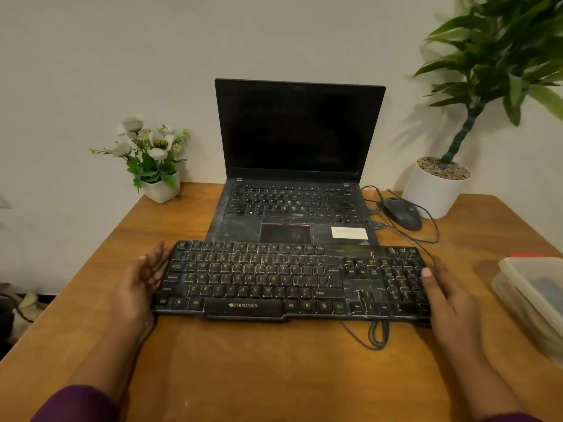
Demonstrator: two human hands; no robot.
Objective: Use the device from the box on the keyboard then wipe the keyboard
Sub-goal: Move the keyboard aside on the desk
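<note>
Wooden table [274, 370] is filling most of the view; its near half is lying bare in front of the keyboard, giving open room there. Its left edge is running diagonally close to the left hand, and the far edge is meeting the wall.

Laptop [292, 178] is standing open at the back centre, screen dark, its front edge just behind the keyboard and seeming to touch it.

Keyboard [292, 281] is lying flat across the table's middle, dusty and scuffed, long side facing the person. Its cable [377, 333] is looping out onto the bare wood at the near right.

Potted plant [438, 187] is sitting at the back right corner, leaves hanging over that side. Clear plastic box [530, 287], lid on, is sitting at the right edge of the table, near the right hand but apart from it; contents are too blurred to tell.

Flower pot [158, 166] is sitting at the back left. Mouse [402, 213] is resting right of the laptop, its wire trailing toward the keyboard.

Left hand [140, 284] is resting against the keyboard's left end, fingers spread and extended, gripping nothing. Right hand [447, 293] is bracketing the right end, fingers loosely extended, thumb lying on the edge keys.
</note>
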